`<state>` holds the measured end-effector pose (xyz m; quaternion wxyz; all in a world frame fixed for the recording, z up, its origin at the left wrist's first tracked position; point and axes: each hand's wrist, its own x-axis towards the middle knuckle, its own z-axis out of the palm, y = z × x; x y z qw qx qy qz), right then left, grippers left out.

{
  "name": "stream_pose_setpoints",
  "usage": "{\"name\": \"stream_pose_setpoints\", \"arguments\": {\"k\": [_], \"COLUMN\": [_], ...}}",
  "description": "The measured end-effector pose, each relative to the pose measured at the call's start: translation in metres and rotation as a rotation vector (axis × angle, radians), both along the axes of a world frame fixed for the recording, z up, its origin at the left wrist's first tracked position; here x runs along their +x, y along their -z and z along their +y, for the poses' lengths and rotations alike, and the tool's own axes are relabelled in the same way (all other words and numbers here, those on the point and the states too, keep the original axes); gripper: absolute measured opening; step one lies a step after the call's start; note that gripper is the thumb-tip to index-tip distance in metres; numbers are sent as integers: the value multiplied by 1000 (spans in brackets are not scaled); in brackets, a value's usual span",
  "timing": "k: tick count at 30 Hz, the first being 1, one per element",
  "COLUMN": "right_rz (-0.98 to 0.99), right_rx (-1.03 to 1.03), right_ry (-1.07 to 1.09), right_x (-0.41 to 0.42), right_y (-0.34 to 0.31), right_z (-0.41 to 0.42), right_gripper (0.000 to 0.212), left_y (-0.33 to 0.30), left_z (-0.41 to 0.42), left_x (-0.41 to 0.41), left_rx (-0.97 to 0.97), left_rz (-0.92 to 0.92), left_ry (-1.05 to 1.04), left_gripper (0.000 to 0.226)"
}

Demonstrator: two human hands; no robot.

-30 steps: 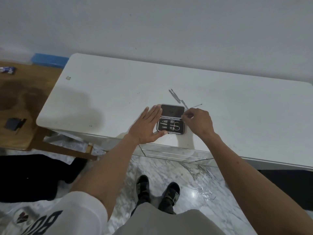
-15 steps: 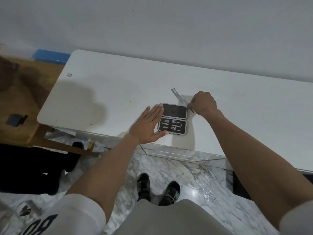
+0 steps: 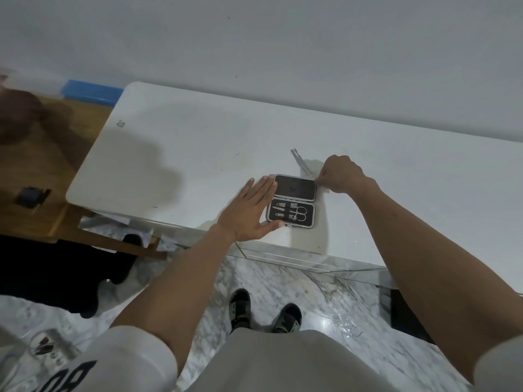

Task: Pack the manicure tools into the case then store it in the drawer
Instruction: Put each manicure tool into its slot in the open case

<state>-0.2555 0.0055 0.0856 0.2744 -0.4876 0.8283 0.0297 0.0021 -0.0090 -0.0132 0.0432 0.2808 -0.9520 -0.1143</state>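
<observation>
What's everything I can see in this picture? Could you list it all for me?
Case: one, black, lying open near the white table's front edge.
Tools in case: several, silver, scissors among them, in the near half.
Loose tools: about two, silver, on the table behind the case.
Table: one, white, against the wall.
Wooden table: one, brown, at left.
Blue box: one, far left by the wall.
Sandals: two, dark, on the marble floor.
Left hand: flat, beside the case's left edge.
Right hand: fingers curled at the lid's right corner; what they pinch is unclear.

One open case [image 3: 291, 200] holding four tools, one loose tweezers [image 3: 299, 160], two hands.
</observation>
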Motion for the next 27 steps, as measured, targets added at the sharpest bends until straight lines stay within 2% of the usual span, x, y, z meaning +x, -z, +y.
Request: {"name": "stream_pose_setpoints", "arguments": {"k": [3,9,15,20,27], "right_rz": [-97,-228,-503,-699,-753], "right_rx": [-51,-135,-289,-382,-428], "right_ry": [0,34,186,399,607], "right_x": [-6,-14,-6,5,12], "right_y": [3,7,-6,-5,11], "right_z": [3,14,31,42,61], "right_gripper": [16,41,14,20,11], "left_y": [0,-1,-1,-2,-1], "left_z": [0,0,0,0,1], "left_x": [0,0,0,0,0], "left_rx": [5,6,13,14,-3], "left_rz": [1,8,22,33,66], "left_ry": [-2,-3,0,-2,-4], "left_gripper": [97,97,97,97,96]}}
